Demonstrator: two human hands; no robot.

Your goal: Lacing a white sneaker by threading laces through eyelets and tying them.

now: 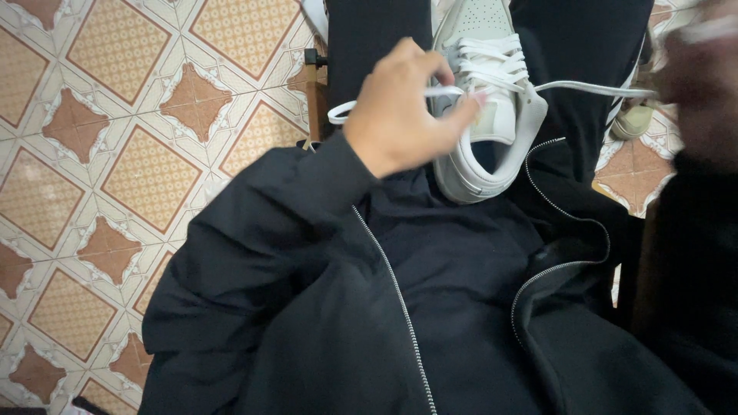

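A white low-top sneaker (492, 100) rests on my lap between my black-trousered legs, heel toward me. My left hand (403, 115) pinches one end of its white shoelace (384, 104) beside the shoe's opening, a loop trailing to the left. My right hand (696, 84), blurred at the right edge, grips the other lace end (592, 88), pulled taut out to the right from the eyelets.
I wear an open black zip jacket (384, 307) that fills the lower view. Patterned orange and cream floor tiles (115, 154) lie to the left. A second pale shoe (634, 119) sits on the floor at the right.
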